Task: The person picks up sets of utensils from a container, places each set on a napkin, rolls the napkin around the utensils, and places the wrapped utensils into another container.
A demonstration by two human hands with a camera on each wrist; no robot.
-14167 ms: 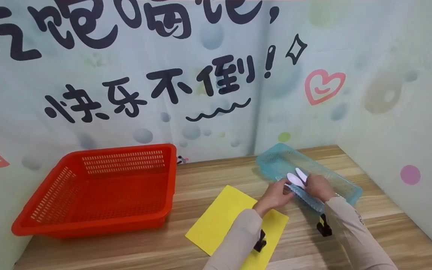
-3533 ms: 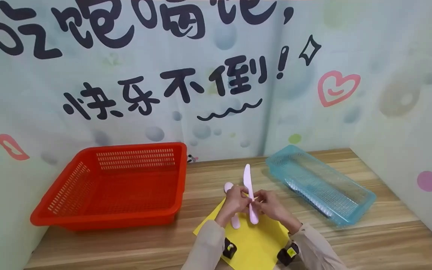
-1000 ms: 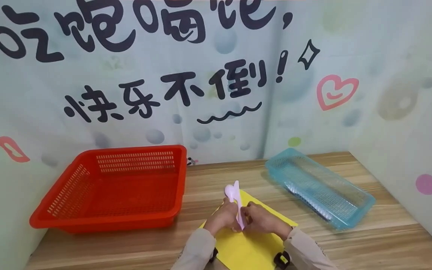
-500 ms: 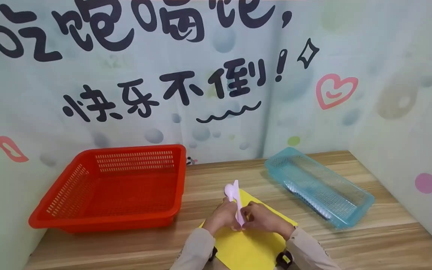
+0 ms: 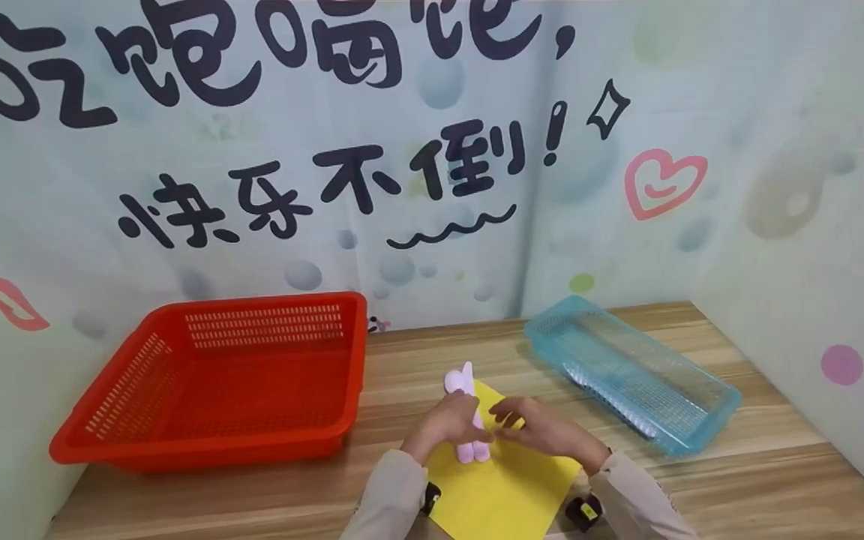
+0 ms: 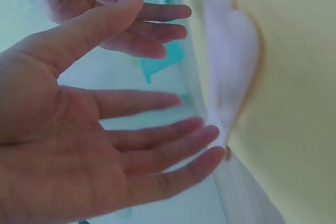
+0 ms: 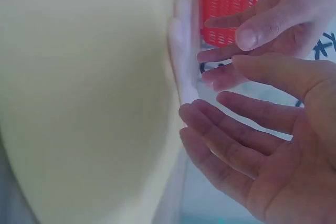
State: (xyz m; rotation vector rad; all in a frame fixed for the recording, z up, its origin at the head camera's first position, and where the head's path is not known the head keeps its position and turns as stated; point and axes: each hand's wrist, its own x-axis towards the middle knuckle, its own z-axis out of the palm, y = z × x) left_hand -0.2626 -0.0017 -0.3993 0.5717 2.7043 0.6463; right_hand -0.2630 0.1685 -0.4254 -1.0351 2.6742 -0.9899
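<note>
A pale pink spoon (image 5: pixel 454 381) and a matching knife (image 5: pixel 468 370) lie side by side on a yellow sheet (image 5: pixel 511 491), their heads jutting past its far corner. My left hand (image 5: pixel 447 424) hovers over the two handles and hides their middle in the head view; its fingers are loosely extended and grip nothing. Just right of the cutlery, my right hand (image 5: pixel 544 429) is held over the sheet with fingers spread and relaxed. Both palms face each other in the wrist views, and the handle ends (image 6: pixel 239 45) show close by the left fingers.
At the left of the wooden table (image 5: pixel 402 352) stands a large red basket (image 5: pixel 346 375). A long light-blue basket (image 5: pixel 724 397) sits at the right, near the side wall. Behind the table hangs a printed backdrop (image 5: pixel 477 262) with black lettering.
Earlier both hands were at the blue basket with the cutlery, then over the sheet. Since half a second ago the fingers have let go of the handles and the right hand has drawn away rightward.
</note>
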